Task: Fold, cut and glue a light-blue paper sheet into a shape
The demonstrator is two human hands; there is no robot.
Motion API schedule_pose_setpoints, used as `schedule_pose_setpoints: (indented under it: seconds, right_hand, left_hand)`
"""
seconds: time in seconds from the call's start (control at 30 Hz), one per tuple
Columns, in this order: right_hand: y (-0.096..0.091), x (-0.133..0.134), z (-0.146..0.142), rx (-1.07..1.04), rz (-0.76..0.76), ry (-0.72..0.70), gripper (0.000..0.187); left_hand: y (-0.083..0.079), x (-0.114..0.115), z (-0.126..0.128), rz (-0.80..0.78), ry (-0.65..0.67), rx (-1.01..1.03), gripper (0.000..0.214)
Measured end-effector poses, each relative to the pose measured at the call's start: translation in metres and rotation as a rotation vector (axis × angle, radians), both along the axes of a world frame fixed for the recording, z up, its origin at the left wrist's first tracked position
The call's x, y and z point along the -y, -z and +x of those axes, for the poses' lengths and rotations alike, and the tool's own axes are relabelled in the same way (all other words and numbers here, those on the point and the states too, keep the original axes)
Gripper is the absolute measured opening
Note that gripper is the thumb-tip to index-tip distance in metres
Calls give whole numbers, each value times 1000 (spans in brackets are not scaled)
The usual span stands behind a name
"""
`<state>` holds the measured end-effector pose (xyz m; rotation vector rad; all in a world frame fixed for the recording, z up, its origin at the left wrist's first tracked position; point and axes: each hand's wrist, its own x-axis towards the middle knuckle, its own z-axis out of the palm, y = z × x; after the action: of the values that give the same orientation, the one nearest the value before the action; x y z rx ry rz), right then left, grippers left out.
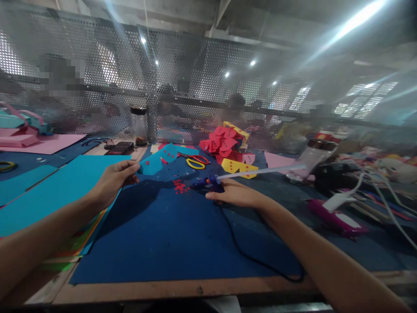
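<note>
Desk edge: a wooden desk (182,289) with a large dark blue felt sheet (169,234) spread over it; a black cord (250,256) runs across the sheet from the glue gun toward the near edge.
Left hand: the left hand (114,180) has its grip pinched on the corner of a light blue cut paper piece dotted with red (159,160), held just above the sheet.
Right hand: the right hand (233,193) has its grip wrapped round a blue hot glue gun (208,183), with a long white glue stick (260,171) jutting from its back toward the right.
Between the hands: small red paper scraps (178,186) lie on the felt.
Left side: large turquoise paper sheets (48,191).
Right side: a magenta tool (332,217) and white cables (384,204).
Further back: red-and-yellow-handled scissors (195,161), a heap of red and yellow dotted paper shapes (228,145), a black phone (119,148), a clear jar (139,126).
Far: a perforated metal screen (195,78); people behind it are blurred.
Writing: none readable.
</note>
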<state>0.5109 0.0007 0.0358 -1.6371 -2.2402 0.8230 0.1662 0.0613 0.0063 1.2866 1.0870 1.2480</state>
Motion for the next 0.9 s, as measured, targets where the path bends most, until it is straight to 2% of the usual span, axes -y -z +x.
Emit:
schedule_pose_setpoints:
  seconds: [0.3, 0.63, 0.9]
  right_hand:
    - [-1, 0, -1, 35, -14, 6, 31]
    - [-11, 10, -12, -62, 30, 37, 38]
    - [-17, 25, -36, -324, 55, -44, 35]
  left_hand:
    - [2, -1, -1, 16, 24, -9, 40]
    - [3, -1, -1, 47, 18, -35, 43]
    - [3, 3, 4, 51, 72, -112, 39]
